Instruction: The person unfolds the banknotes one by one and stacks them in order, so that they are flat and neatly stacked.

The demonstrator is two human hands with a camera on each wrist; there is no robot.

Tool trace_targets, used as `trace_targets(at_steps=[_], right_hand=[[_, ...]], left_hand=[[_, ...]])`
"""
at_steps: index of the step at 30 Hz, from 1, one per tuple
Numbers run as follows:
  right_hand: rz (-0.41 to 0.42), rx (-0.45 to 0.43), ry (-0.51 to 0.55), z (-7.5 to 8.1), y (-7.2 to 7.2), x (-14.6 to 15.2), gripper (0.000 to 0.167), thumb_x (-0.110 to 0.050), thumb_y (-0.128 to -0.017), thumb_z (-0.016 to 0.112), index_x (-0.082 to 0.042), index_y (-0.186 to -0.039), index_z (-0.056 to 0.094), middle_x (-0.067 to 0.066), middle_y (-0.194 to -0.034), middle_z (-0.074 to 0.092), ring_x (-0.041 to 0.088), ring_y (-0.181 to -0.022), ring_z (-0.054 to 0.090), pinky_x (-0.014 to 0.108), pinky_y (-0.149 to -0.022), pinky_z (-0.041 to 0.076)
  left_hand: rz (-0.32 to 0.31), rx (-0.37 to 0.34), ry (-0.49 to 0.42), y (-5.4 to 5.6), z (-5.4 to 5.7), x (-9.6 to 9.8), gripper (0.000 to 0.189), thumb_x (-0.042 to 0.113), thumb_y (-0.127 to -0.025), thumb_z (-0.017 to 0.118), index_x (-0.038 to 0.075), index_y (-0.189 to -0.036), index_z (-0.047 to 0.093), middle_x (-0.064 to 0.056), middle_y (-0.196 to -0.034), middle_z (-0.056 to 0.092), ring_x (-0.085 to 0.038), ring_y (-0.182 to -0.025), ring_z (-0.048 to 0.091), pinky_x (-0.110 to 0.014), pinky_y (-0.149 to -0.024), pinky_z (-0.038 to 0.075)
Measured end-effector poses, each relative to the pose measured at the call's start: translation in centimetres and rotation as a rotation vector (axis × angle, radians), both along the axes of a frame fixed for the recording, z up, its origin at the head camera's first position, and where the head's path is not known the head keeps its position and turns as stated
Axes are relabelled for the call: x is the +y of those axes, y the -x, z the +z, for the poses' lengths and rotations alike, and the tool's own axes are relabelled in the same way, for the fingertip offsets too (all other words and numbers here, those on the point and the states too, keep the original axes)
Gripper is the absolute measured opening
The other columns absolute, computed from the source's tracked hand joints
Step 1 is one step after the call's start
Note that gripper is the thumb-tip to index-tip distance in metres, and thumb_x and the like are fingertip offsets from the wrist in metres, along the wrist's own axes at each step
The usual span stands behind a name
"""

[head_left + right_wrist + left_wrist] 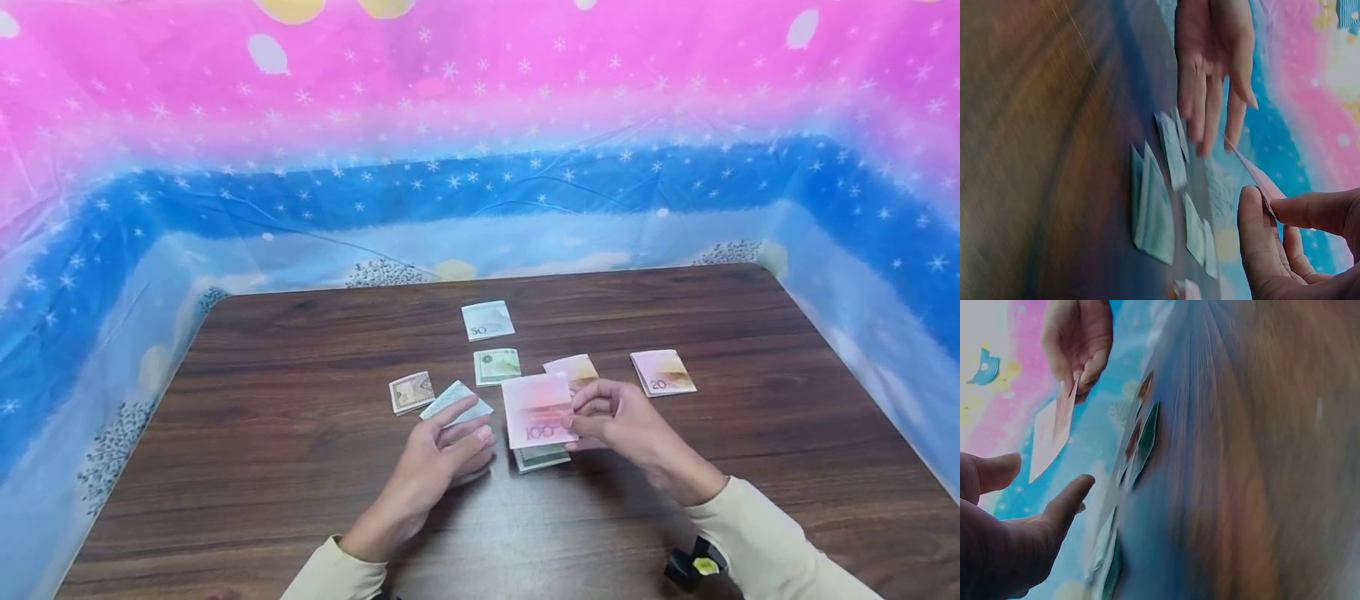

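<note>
A folded pink banknote (536, 404) marked 100 is pinched between the thumb and fingers of my right hand (626, 425), raised above the table. In the right wrist view the same pink note (1263, 178) shows edge-on between the fingertips. To its left, my left hand (438, 462) holds nothing; its thumb and fingers stand apart in the left wrist view. A pale green folded note (453, 398) lies just beyond the left fingers. Partly hidden beneath the pink note is a dark green folded note (543, 458). Another pinkish-yellow note (573, 367) lies behind it, partly covered.
Other folded notes lie on the brown wooden table (262, 467): a brown one (412, 392) at left, a green one (497, 367) mid-table, a 50 (487, 321) farther back, and a 20 (663, 372) at right. A pink and blue patterned cloth (480, 183) surrounds the table's far sides.
</note>
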State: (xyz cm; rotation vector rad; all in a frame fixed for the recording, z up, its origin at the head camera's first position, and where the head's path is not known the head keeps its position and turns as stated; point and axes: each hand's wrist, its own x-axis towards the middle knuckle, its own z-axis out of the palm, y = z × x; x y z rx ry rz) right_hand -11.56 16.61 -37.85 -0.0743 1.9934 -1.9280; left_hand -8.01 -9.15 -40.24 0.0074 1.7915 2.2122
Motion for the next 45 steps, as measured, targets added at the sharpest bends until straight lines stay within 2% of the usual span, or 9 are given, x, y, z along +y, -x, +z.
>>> trace_targets(at_steps=[4, 11, 16, 23, 26, 30, 35, 39, 45], right_hand=[[0.041, -0.024, 0.021, -0.6, -0.8, -0.6, 0.017, 0.007, -0.087, 0.068, 0.008, -0.1, 0.056, 0.008, -0.085, 0.065, 0.018, -0.074, 0.068, 0.041, -0.076, 0.063], [0.034, -0.083, 0.067, -1.2, -1.7, -1.4, 0.021, 0.006, -0.085, 0.073, 0.006, -0.099, 0.057, 0.011, -0.086, 0.064, 0.021, -0.074, 0.069, 0.043, -0.077, 0.063], [0.014, -0.039, 0.068, -1.4, -2.2, -1.7, 0.025, 0.006, -0.085, 0.073, 0.008, -0.102, 0.054, 0.011, -0.089, 0.063, 0.021, -0.074, 0.069, 0.043, -0.076, 0.063], [0.028, 0.056, -0.018, -1.7, -2.8, -1.8, 0.028, 0.002, -0.086, 0.074, 0.013, -0.106, 0.058, 0.015, -0.093, 0.07, 0.028, -0.073, 0.072, 0.039, -0.073, 0.063], [0.038, 0.06, -0.033, -1.8, -3.2, -2.0, 0.033, -0.003, -0.087, 0.077, 0.013, -0.111, 0.06, 0.017, -0.092, 0.073, 0.028, -0.078, 0.073, 0.035, -0.074, 0.062], [0.047, 0.04, -0.052, -1.8, -3.7, -2.2, 0.041, -0.013, -0.087, 0.08, 0.009, -0.116, 0.062, 0.017, -0.092, 0.076, 0.021, -0.086, 0.072, 0.028, -0.076, 0.058], [0.072, 0.035, -0.032, -1.7, -4.2, -2.5, 0.049, -0.018, -0.089, 0.079, 0.008, -0.125, 0.06, 0.017, -0.103, 0.075, 0.019, -0.093, 0.072, 0.027, -0.082, 0.056], [0.103, 0.019, 0.014, -1.7, -4.5, -2.7, 0.055, -0.02, -0.092, 0.076, 0.009, -0.134, 0.056, 0.02, -0.116, 0.071, 0.021, -0.099, 0.072, 0.033, -0.085, 0.058], [0.123, 0.004, 0.06, -1.8, -5.0, -3.2, 0.054, -0.019, -0.093, 0.075, 0.008, -0.136, 0.055, 0.021, -0.129, 0.065, 0.023, -0.104, 0.07, 0.039, -0.087, 0.059]], left_hand=[[-0.013, -0.071, -0.067, -0.1, -0.3, 0.4, 0.054, 0.004, -0.1, 0.06, -0.012, -0.147, 0.039, -0.035, -0.135, 0.055, -0.029, -0.106, 0.069, -0.04, -0.093, 0.057], [0.01, -0.086, -0.061, -0.5, -0.1, 0.7, 0.047, 0.003, -0.1, 0.06, -0.02, -0.138, 0.044, -0.035, -0.123, 0.062, -0.026, -0.096, 0.071, -0.038, -0.086, 0.06], [0.026, -0.092, -0.039, -0.6, 0.4, 0.7, 0.045, 0.003, -0.098, 0.062, -0.02, -0.134, 0.048, -0.034, -0.118, 0.065, -0.026, -0.093, 0.073, -0.037, -0.083, 0.061], [0.007, -0.055, 0.021, -1.1, 1.1, 0.8, 0.043, 0.007, -0.097, 0.064, -0.019, -0.13, 0.053, -0.031, -0.115, 0.068, -0.028, -0.093, 0.073, -0.038, -0.082, 0.061], [0.015, -0.046, 0.038, -1.4, 1.4, 1.0, 0.043, 0.007, -0.097, 0.064, -0.018, -0.13, 0.055, -0.031, -0.114, 0.068, -0.027, -0.091, 0.074, -0.038, -0.081, 0.061], [0.024, -0.04, 0.031, -1.6, 1.6, 1.3, 0.043, 0.007, -0.096, 0.064, -0.017, -0.131, 0.055, -0.029, -0.116, 0.068, -0.025, -0.092, 0.073, -0.037, -0.082, 0.061], [0.024, -0.015, 0.015, -1.9, 1.5, 1.7, 0.041, 0.009, -0.095, 0.066, -0.014, -0.129, 0.058, -0.026, -0.119, 0.068, -0.025, -0.1, 0.071, -0.039, -0.086, 0.06], [-0.002, 0.002, 0.007, -2.0, 1.4, 1.8, 0.039, 0.011, -0.095, 0.067, -0.012, -0.126, 0.058, -0.026, -0.12, 0.068, -0.026, -0.103, 0.071, -0.04, -0.089, 0.059], [-0.044, -0.011, -0.026, -2.0, 1.3, 2.1, 0.038, 0.015, -0.096, 0.07, -0.008, -0.124, 0.056, -0.026, -0.121, 0.067, -0.026, -0.101, 0.071, -0.041, -0.088, 0.059]])
